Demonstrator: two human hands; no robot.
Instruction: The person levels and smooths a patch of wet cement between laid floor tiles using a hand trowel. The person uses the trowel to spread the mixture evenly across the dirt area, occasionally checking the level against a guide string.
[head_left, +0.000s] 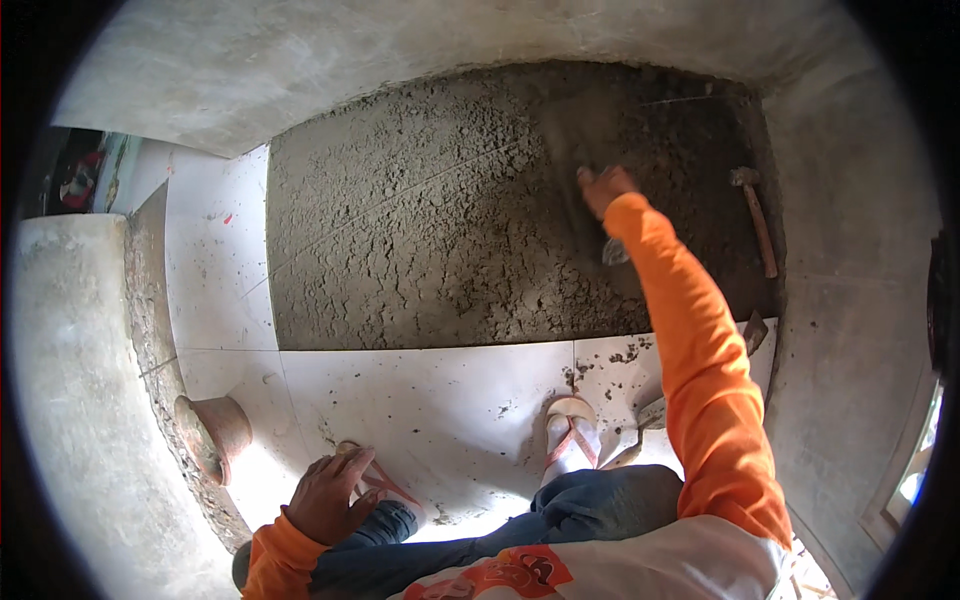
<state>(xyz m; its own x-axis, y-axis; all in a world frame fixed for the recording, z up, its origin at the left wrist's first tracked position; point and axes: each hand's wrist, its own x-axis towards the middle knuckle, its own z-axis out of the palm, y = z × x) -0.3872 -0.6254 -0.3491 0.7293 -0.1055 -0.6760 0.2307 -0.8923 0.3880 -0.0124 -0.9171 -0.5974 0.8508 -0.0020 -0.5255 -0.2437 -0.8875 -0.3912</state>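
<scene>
My right hand reaches over the bed of wet grey mortar, right of its middle. Its fingers are curled in, and a long grey smear of motion lies beside them, so what they hold cannot be made out. Just below the wrist sits a small pale grey object, partly hidden by the orange sleeve. My left hand rests on my left knee, fingers stretched out and holding nothing. A thin string line runs slantwise over the mortar, which is rough and cracked at left, darker at right.
A hammer lies along the mortar's right side. Near my right leg is a trowel, with another flat blade behind my sleeve. White tiles with mortar crumbs border the bed. A brown bucket stands left; bare walls enclose the space.
</scene>
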